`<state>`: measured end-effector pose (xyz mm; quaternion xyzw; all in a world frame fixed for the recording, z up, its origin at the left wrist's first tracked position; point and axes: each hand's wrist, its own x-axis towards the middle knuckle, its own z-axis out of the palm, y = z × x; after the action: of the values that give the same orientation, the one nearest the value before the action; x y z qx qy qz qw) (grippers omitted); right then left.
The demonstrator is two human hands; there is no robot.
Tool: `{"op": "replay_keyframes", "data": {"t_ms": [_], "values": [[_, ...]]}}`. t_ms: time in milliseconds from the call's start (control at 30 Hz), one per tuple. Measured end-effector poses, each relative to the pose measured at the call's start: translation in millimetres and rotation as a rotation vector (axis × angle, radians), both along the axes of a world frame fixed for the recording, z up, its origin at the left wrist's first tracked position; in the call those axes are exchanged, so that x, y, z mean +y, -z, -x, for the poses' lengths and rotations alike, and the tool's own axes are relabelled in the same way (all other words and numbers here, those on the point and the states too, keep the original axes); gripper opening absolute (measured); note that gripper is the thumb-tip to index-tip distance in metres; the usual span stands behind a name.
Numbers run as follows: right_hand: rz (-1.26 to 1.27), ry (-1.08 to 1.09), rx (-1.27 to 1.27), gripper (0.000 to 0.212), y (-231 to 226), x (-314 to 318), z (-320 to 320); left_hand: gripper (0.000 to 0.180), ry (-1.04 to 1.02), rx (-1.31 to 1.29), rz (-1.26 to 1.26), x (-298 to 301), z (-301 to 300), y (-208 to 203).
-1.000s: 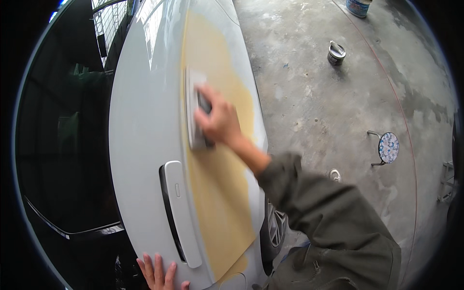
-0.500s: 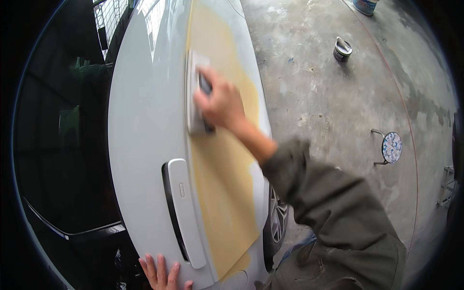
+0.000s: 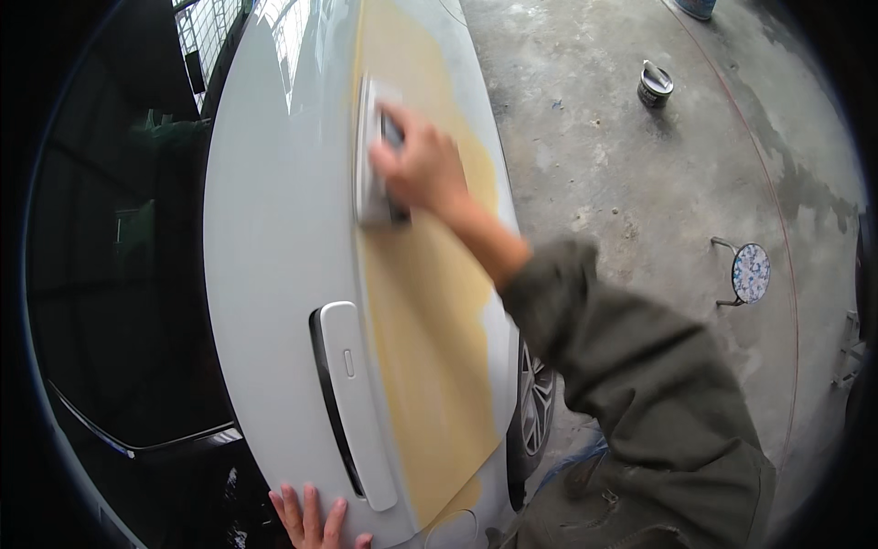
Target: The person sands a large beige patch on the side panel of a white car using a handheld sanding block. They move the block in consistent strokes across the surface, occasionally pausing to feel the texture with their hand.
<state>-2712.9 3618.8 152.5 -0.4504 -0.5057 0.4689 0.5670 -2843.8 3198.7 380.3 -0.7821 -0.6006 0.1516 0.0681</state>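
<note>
A long sanding block [image 3: 368,199], pale with a dark grip and smeared by motion, lies along a ridge on the white car door [image 3: 274,210]. Closed around its grip is my right hand [image 3: 425,163], the thumb and fingers wrapped over it. Beneath and beside the block spreads a yellowish filler patch [image 3: 439,366], reaching from the far end of the panel to the near door seam. My left hand [image 3: 315,523] rests with fingers spread on the panel at the bottom edge, close to the white door handle [image 3: 361,412]. It holds nothing.
Dark window glass [image 3: 119,302] borders the panel on the left. To the right, a wheel [image 3: 535,407] shows beside my sleeve. On the concrete floor stand an open tin [image 3: 656,87], a small round stool [image 3: 751,273] and a bucket [image 3: 697,7]; a thin red line [image 3: 764,165] runs past them.
My right hand has slid the sanding block a little farther away along the panel. My left hand stays on the door, and the view has shifted slightly.
</note>
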Motion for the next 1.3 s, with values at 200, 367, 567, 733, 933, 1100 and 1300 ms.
{"op": "replay_keyframes", "data": {"t_ms": [200, 367, 567, 733, 933, 1100, 1300], "values": [[-0.169, 0.082, -0.061, 0.06, 31.2, -103.6, 5.1, 0.052, -0.021, -0.007, 0.012, 7.3, 0.3, 2.2], [-0.108, -0.107, -0.038, 0.066, 17.0, -245.5, -30.9, 0.053, 0.008, 0.006, 0.005, -0.3, 4.2, 0.6], [0.068, 0.038, 0.088, 0.061, 37.1, 15.4, -25.7, 0.054, 0.034, -0.004, -0.003, 12.9, 1.0, 8.7], [-0.031, -0.076, 0.031, 0.064, 32.8, -168.2, -23.9, 0.056, 0.008, 0.074, 0.023, 4.9, 0.4, -6.0], [-0.103, -0.094, 0.056, 0.064, 40.2, -218.1, -34.2, 0.054, 0.011, 0.059, 0.002, 6.4, -11.6, -3.8], [0.083, 0.066, 0.085, 0.057, 56.4, -13.7, -43.4, 0.057, 0.023, 0.106, 0.043, 17.7, -12.6, -6.8], [0.037, -0.112, 0.023, 0.066, 45.5, -233.5, -36.9, 0.057, 0.038, 0.11, 0.008, 8.7, -3.8, -6.3]]}}
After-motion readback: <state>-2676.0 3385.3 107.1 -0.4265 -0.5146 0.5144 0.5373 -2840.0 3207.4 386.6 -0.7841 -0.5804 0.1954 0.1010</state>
